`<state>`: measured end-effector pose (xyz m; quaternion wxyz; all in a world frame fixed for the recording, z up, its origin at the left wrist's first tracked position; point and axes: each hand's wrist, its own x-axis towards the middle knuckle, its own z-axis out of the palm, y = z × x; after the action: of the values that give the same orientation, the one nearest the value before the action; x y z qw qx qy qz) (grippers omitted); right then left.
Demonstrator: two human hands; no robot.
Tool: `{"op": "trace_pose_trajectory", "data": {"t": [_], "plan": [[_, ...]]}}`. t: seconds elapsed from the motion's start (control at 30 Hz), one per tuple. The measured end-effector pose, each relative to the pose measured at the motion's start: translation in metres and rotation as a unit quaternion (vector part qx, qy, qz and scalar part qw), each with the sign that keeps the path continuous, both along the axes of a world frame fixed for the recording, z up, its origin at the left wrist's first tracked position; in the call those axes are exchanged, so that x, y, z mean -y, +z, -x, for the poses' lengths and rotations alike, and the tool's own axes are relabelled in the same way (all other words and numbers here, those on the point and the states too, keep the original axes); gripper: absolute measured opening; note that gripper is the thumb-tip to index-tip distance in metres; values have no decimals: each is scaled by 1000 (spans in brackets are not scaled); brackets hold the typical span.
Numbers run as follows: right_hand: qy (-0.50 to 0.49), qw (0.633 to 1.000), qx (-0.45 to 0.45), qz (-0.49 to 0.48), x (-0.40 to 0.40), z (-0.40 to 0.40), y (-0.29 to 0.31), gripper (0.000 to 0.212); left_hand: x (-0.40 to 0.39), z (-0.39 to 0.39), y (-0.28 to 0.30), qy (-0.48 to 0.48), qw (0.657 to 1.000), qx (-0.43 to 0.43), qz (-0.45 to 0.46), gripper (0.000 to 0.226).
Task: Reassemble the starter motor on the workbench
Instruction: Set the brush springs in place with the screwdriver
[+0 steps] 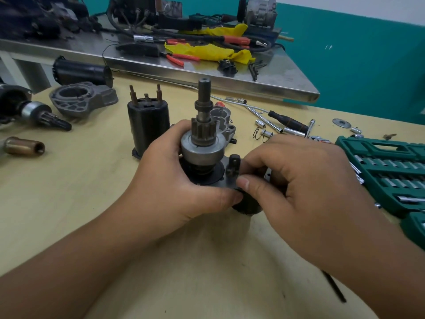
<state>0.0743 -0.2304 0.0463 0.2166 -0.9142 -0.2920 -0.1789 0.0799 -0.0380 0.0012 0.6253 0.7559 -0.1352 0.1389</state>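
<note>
Starter [202,143] mid-bench, upright, shaft pointing up, long axis vert. L hand [174,178] grips body; R hand [296,178] pinches lever [233,168].

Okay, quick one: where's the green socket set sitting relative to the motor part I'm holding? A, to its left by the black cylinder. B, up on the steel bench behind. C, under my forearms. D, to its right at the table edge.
D: the green socket set lies open on the right side of the wooden table, beyond the right hand that holds the motor part.
</note>
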Motion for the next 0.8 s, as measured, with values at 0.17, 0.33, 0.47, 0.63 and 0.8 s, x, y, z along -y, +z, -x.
{"op": "trace_pose_trajectory", "data": {"t": [0.17, 0.33, 0.47, 0.63, 0.8], "plan": [[36, 999, -3, 8, 7, -1, 3, 9, -1, 0, 0, -5, 1000, -1, -4, 75], [51, 998, 25, 14, 8, -1, 2, 7, 0, 1, 2, -7, 1000, -2, 8, 71], [60, 997, 50, -14, 7, 0, 0, 5, 1, 0, 2, -13, 1000, -2, 15, 70], [35, 993, 6, -116, 3, 1, -6, 10, 1, 0, 0, -13, 1000, -3, 23, 72], [23, 995, 44, -83, -3, 5, -5, 11, 2, 0, 1, -12, 1000, -4, 23, 71]]}}
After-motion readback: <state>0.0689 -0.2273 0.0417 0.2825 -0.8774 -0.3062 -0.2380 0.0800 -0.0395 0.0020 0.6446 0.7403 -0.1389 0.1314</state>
